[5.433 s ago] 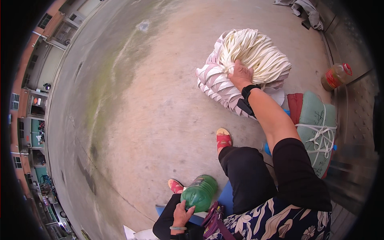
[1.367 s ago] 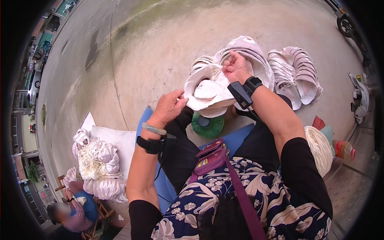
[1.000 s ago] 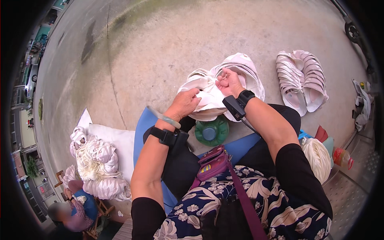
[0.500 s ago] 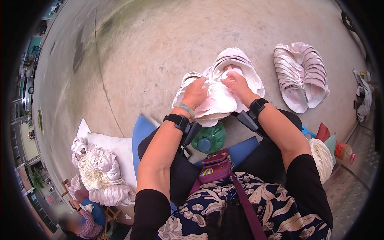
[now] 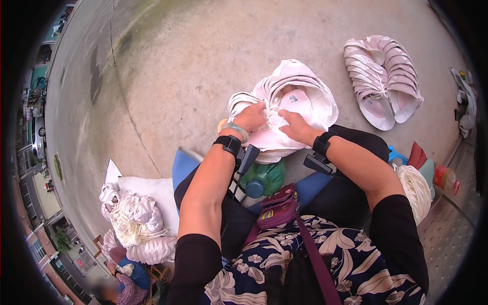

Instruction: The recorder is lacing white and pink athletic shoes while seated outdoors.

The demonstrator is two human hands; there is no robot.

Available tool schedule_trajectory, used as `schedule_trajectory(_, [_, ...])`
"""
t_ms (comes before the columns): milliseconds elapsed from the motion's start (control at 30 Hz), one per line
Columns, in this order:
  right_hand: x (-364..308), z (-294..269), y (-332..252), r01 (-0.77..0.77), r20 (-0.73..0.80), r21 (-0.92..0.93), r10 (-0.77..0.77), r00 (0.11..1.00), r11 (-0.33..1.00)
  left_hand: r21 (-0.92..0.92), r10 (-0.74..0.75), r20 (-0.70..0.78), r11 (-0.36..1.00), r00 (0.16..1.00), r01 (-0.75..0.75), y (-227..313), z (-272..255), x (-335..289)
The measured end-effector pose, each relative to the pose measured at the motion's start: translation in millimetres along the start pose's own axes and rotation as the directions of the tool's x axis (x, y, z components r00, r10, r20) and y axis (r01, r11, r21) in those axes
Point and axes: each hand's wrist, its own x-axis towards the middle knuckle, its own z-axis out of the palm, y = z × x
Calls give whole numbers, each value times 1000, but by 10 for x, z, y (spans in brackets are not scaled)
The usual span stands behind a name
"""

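A bundle of nested white and pale pink shoe uppers (image 5: 311,109) rests in front of my knees, drawn together at its middle, where a white tie (image 5: 273,113) shows. My left hand (image 5: 250,118) grips its left part near the tie, fingers curled on the fabric. On the other side my right hand (image 5: 297,127) is closed over the bundle's middle, thumb close to the tie; its fingertips are partly hidden. In the right opening a printed pale insole shows. Just below the bundle stands a green plastic bottle (image 5: 264,180) with a blue cap.
Another tied bundle of shoe uppers (image 5: 382,84) lies on the concrete to the right. At left sit heaped uppers with white cords (image 5: 134,216) on a white sheet. A white cord hank (image 5: 414,190) and a plastic bottle (image 5: 446,180) are at right. A person (image 5: 129,277) sits lower left.
My right hand has drawn back from the right opening, which now gapes wider and shows the insole. The left hand stays on the bundle. The whole view has shifted slightly.
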Motion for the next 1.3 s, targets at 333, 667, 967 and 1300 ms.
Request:
schedule_trajectory(333, [292,-137,-404,-466,368,797,303,879,385,-300,8,0,954,1000,-8,285,-662,-528])
schedule_trajectory(667, [118,623,-845,-402,353,765,195,915,503,-268,161,121,955,979,-124,368,-1034,-1046])
schedule_trajectory(967, [19,166,-712,-458,464,481,226,857,748,-7,-161,143,986,976,164,215,-512,-27])
schedule_trajectory(1300, [378,-21,-207,-141,80,274,124,989,951,-21,-154,270,986,950,166,450,-740,113])
